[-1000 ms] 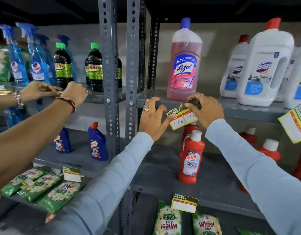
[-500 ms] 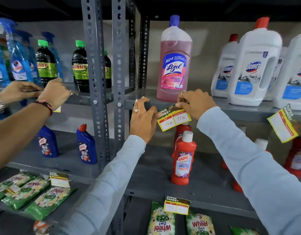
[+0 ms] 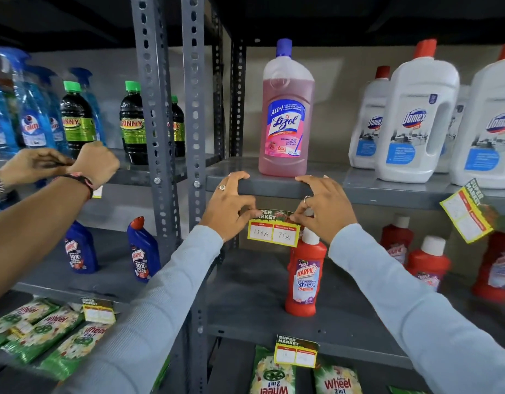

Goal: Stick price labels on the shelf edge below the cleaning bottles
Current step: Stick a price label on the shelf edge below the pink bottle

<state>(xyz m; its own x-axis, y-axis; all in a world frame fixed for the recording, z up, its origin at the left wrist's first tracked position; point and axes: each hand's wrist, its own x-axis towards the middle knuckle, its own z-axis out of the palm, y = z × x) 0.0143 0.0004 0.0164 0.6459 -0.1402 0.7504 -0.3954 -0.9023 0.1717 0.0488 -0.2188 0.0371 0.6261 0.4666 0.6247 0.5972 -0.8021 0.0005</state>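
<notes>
Pinching price label (image 3: 273,233) top corners, left hand (image 3: 228,203) and right hand (image 3: 322,207) both, under Lizol bottle (image 3: 286,115). We're risking crooked stick if pressing shelf edge (image 3: 274,190) unevenly.

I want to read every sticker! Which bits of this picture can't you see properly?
- Price label under the Lizol bottle, head view: its top is hidden by the left hand and right hand.
- Tilted label at right: its writing is blurred.
- Lower label: its numbers are too small to read.
- Another person's hands at left: they cover whatever they hold.
</notes>
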